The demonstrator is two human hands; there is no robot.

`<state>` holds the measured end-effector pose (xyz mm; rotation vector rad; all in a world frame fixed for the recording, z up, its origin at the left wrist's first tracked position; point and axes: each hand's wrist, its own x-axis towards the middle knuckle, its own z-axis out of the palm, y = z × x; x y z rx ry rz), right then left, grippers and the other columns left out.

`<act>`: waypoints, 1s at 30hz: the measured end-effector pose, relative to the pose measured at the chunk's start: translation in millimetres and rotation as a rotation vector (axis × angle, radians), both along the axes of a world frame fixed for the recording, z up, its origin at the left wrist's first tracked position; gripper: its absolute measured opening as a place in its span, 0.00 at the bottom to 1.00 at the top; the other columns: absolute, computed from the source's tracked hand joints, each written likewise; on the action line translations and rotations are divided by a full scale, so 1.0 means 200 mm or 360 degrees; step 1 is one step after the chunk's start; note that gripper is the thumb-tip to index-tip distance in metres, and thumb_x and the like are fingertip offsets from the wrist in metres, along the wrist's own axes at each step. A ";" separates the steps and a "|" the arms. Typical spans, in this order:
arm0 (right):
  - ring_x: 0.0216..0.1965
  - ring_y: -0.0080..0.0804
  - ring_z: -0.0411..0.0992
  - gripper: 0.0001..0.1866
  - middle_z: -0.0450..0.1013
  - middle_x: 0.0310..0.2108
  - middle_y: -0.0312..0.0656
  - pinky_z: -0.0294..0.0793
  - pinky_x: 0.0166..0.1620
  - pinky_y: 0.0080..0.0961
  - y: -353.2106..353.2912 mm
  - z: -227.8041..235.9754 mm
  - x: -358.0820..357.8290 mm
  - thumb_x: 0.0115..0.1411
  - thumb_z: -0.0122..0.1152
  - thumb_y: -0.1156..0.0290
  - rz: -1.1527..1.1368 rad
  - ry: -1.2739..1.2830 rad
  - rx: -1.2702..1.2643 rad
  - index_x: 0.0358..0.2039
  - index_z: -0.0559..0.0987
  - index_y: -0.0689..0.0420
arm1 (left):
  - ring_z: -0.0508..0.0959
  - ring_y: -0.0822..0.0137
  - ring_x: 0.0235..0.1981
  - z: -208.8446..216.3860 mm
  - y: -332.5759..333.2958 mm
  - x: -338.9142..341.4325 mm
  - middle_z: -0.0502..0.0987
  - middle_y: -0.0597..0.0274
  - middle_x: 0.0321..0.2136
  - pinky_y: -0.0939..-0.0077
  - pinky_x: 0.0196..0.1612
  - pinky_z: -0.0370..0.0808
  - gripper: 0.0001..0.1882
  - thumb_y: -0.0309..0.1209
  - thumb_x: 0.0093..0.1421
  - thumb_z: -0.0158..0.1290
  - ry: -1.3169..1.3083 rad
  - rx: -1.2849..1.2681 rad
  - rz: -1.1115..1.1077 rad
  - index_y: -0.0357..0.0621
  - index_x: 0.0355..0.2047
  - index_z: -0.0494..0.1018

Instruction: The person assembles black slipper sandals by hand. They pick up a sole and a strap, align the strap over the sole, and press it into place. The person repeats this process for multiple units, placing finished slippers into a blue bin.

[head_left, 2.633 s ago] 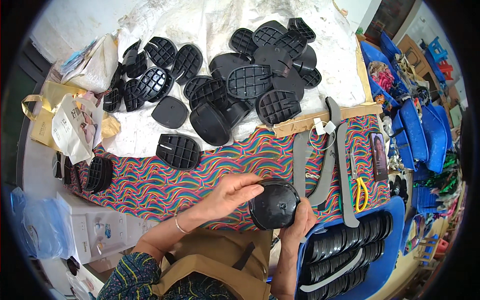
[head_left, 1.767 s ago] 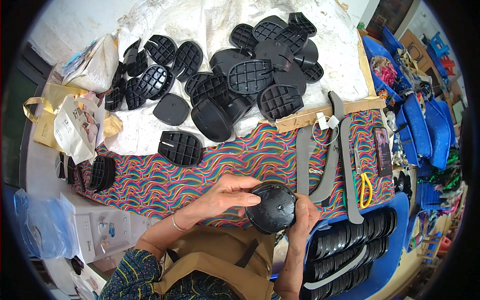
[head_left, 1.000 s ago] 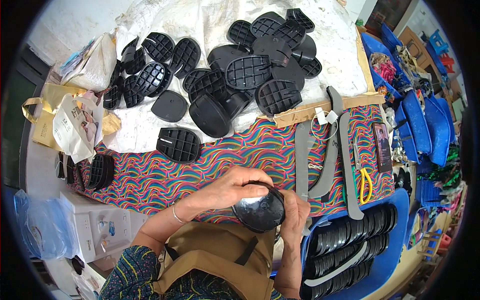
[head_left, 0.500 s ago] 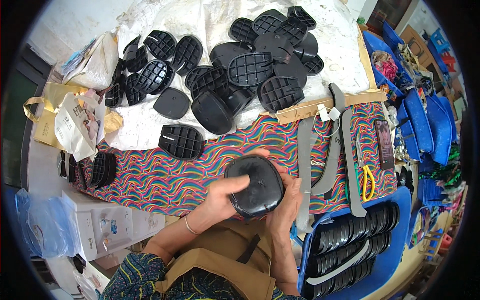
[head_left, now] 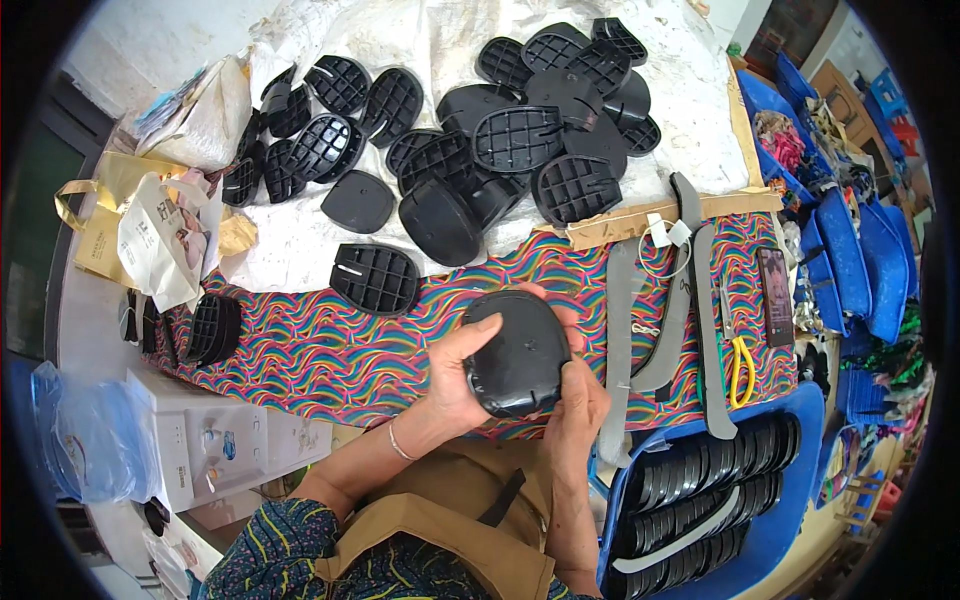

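Black block [head_left: 520, 352] — far side unseen

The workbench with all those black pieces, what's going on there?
A person's left hand and right hand together hold one rounded black piece above the patterned cloth, its smooth face showing. Beyond, a loose pile of black pieces lies on the white sheet, many with gridded sides visible. At the right, a blue bin holds rows of black pieces.
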<state>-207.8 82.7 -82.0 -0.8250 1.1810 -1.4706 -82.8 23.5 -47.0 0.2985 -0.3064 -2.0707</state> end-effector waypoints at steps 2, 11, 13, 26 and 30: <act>0.43 0.26 0.72 0.23 0.76 0.41 0.41 0.69 0.48 0.23 0.00 0.00 -0.01 0.71 0.49 0.60 -0.0059 0.0196 0.0096 0.47 0.77 0.71 | 0.73 0.47 0.54 -0.02 -0.01 -0.01 0.71 0.41 0.52 0.54 0.58 0.71 0.30 0.47 0.63 0.48 -0.0178 -0.0062 0.0021 0.42 0.59 0.61; 0.64 0.38 0.58 0.43 0.59 0.61 0.47 0.56 0.66 0.35 -0.06 0.13 0.12 0.51 0.68 0.65 -0.0065 0.0656 -0.0280 0.65 0.59 0.63 | 0.74 0.59 0.50 -0.01 0.01 -0.06 0.72 0.52 0.49 0.62 0.52 0.74 0.32 0.58 0.68 0.40 -0.0468 -0.0200 0.0256 0.45 0.58 0.61; 0.63 0.37 0.59 0.44 0.59 0.61 0.46 0.56 0.66 0.35 -0.06 0.10 0.16 0.48 0.73 0.66 -0.0132 0.0285 -0.0200 0.63 0.61 0.62 | 0.74 0.65 0.48 -0.03 0.01 -0.07 0.72 0.54 0.48 0.68 0.51 0.75 0.26 0.51 0.71 0.40 -0.0376 -0.0296 0.0302 0.46 0.59 0.59; 0.64 0.37 0.59 0.38 0.58 0.63 0.45 0.57 0.66 0.35 -0.08 0.03 0.12 0.51 0.68 0.76 0.0136 -0.0178 -0.0321 0.62 0.64 0.62 | 0.76 0.51 0.50 0.01 -0.06 -0.02 0.76 0.48 0.44 0.55 0.54 0.74 0.31 0.59 0.70 0.32 -0.0317 0.0111 0.0350 0.46 0.54 0.67; 0.63 0.37 0.59 0.38 0.60 0.61 0.45 0.57 0.65 0.35 -0.06 -0.01 0.15 0.52 0.68 0.73 0.0013 0.0038 -0.0208 0.62 0.63 0.62 | 0.76 0.51 0.49 -0.01 -0.06 -0.02 0.77 0.48 0.44 0.54 0.53 0.74 0.30 0.59 0.70 0.34 -0.0260 0.0253 0.0363 0.46 0.52 0.69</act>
